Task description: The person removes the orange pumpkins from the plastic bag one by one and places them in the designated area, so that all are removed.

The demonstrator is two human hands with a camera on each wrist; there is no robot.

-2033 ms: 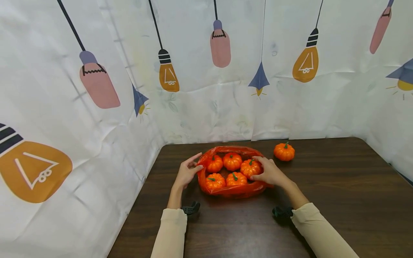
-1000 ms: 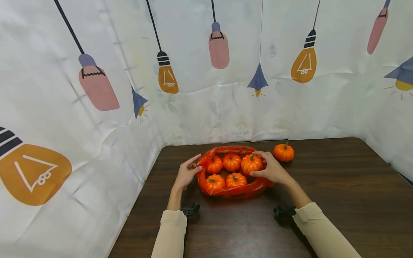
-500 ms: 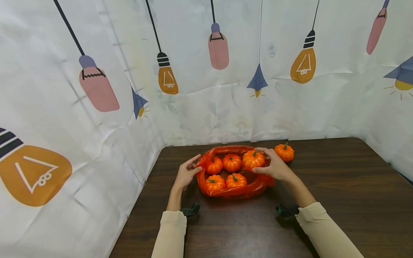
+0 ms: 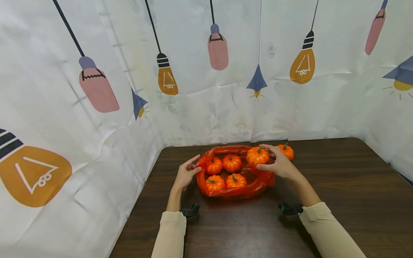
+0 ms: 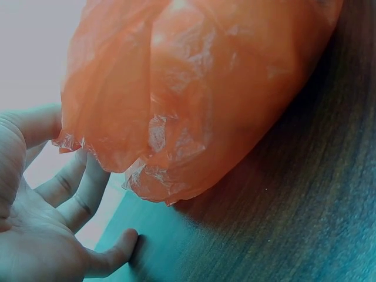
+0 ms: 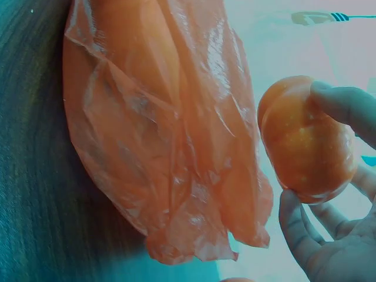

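A: Biggest thing first?
B: The curtain (image 4: 193, 118), printed with hanging lamps, behind the bag. Then the dark surface (image 4: 342, 186) under the bag.

A: And the bag itself?
B: The bag (image 4: 237, 192) is thin red plastic, its mouth spread wide.

A: The hands?
B: The left hand (image 4: 184, 175) is at the bag's left rim, its grip seemingly pinching the plastic lightly. The right hand (image 4: 284, 166) is at the bag's right end, its grip pinching the raised pumpkin (image 4: 257, 156) between thumb and fingertips.

A: Where exactly is that?
B: Held up at the bag's far right rim; the right wrist view shows a narrow gap from the plastic. Four inner pumpkins (image 4: 232, 163) sit in the bag. The outer pumpkin (image 4: 286, 152) is right of the bag, partly hidden by the right hand.

A: What could go wrong?
B: I'd say the glossy skin could slip from those fingertips. A low pass might snag the bag's rim, a wide one knock the outer pumpkin. And if the left pinch loosens, the bag's mouth could sag.
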